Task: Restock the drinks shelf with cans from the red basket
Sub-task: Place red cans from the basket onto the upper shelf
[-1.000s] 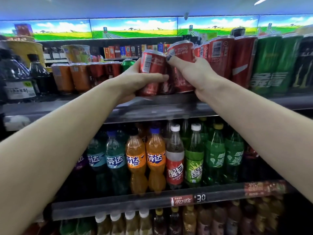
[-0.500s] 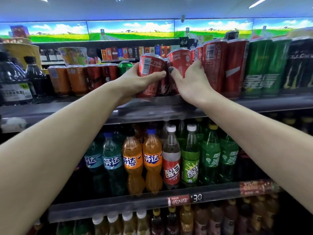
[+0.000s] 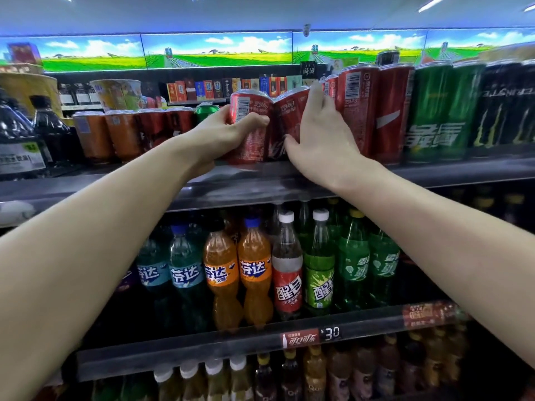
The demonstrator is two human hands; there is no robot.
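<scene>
Two red cola cans stand side by side on the upper drinks shelf [image 3: 289, 186]. My left hand [image 3: 228, 134] grips the left red can [image 3: 249, 117], thumb across its front. My right hand [image 3: 318, 140] lies against the right red can [image 3: 292, 114], fingers fairly straight and spread over its front and right side. Just to the right stands a row of taller red cola cans [image 3: 359, 111]. The red basket is out of view.
Green cans [image 3: 434, 117] and black cans [image 3: 509, 111] fill the shelf to the right; orange and dark red cans [image 3: 115, 134] and large dark bottles [image 3: 17, 140] stand to the left. Soda bottles [image 3: 254, 270] line the shelf below.
Both cans have come down from a tilted, raised hold to stand on the shelf. My right hand has loosened from a grip to spread fingers on its can.
</scene>
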